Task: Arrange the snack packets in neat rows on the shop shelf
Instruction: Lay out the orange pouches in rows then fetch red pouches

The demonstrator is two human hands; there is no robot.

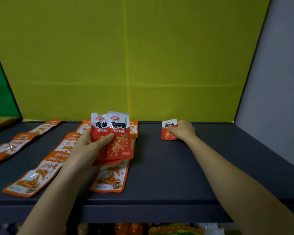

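1. The red-and-white foil snack packet [167, 128] sits near the back of the dark grey shelf board [176, 175], close to the yellow back panel [143, 56]. Your right hand [182, 130] grips it with the fingers curled round its right edge, so the packet lies just left of that grip. I cannot tell whether it rests fully flat on the board.
2. Your left hand [90, 145] is clamped on a fan of matching red-and-white packets [120, 138], with the thumb pressed across their fronts. Two faces show and more edges peek out below. The fan is held up off the board, well to the left of the right-hand grip.
3. Beneath and behind the left grip lie orange-edged flat packets [109, 177] in lines running front to back, with further lines farther left. Those rows look finished.
4. To the right of your right-hand grip the board meets the pale grey side wall [278, 82].
5. The step in hand, as I judge it, is setting down the first red packet of a new row. Most of the red stock is not yet dealt out.
6. For the next move, square that packet to the back panel and let go. Then draw one packet from the fan and lay it in front of the first, edges aligned. Mind the slick foil: easing your thumb to peel one off may let the others slide.
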